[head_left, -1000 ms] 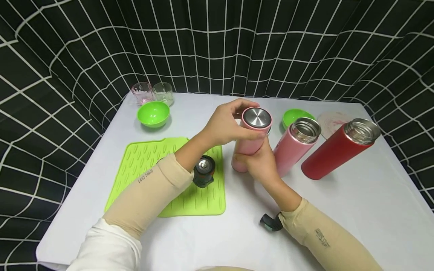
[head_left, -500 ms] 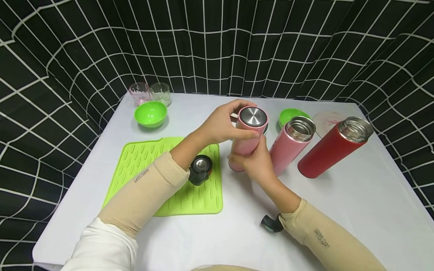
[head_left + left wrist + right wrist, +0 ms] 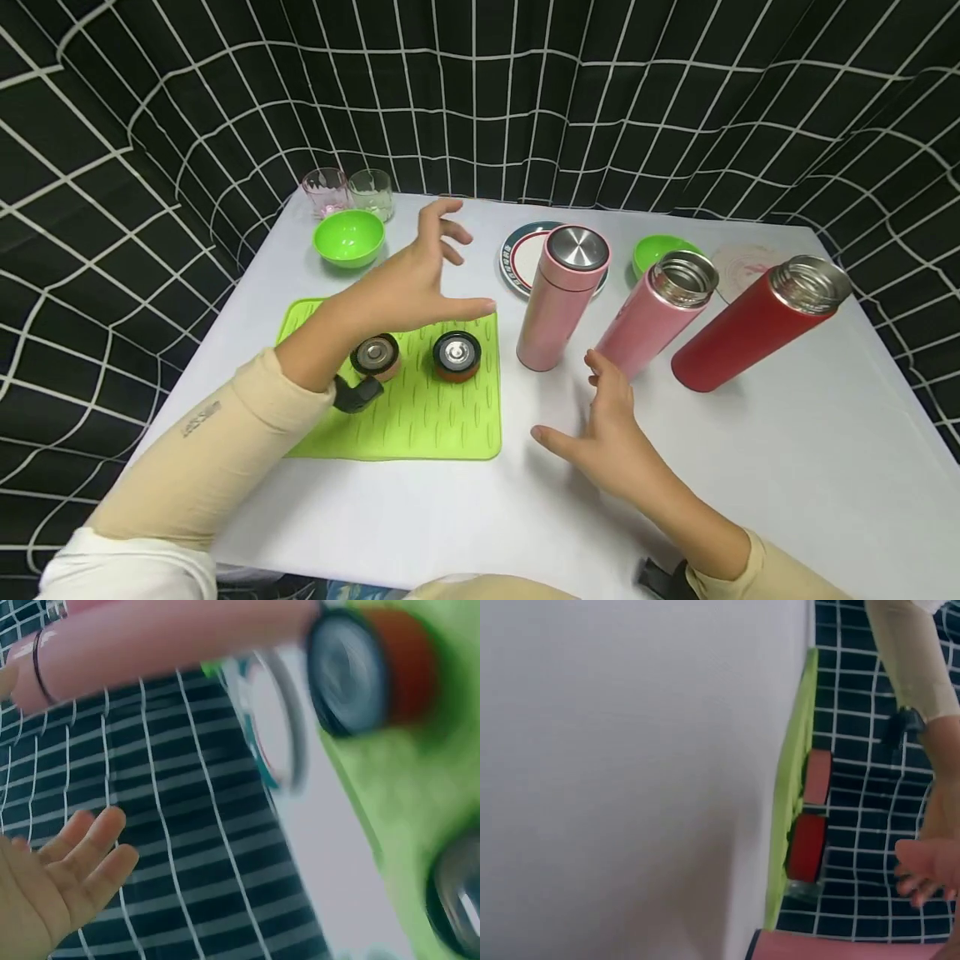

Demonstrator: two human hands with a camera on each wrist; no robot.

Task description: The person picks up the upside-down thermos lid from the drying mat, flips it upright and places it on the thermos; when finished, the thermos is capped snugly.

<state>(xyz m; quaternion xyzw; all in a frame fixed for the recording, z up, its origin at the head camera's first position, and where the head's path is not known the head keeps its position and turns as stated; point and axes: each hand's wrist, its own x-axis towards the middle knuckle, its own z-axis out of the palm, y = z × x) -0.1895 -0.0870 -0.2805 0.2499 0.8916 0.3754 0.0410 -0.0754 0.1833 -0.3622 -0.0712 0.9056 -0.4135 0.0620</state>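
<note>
On white table, capped pink flask upright at centre, free of both hands. Left hand at 9 o'clock of flask, grip released, fingers spread above green mat. Right hand at 5 o'clock, grip released, palm low over table. Two loose lids on mat; uncapped pink flask and red flask at 3 o'clock.

The person wears beige arm sleeves with small dark lettering over a white shirt, and a black device strapped at each wrist; the left hand and right hand are bare.
</note>
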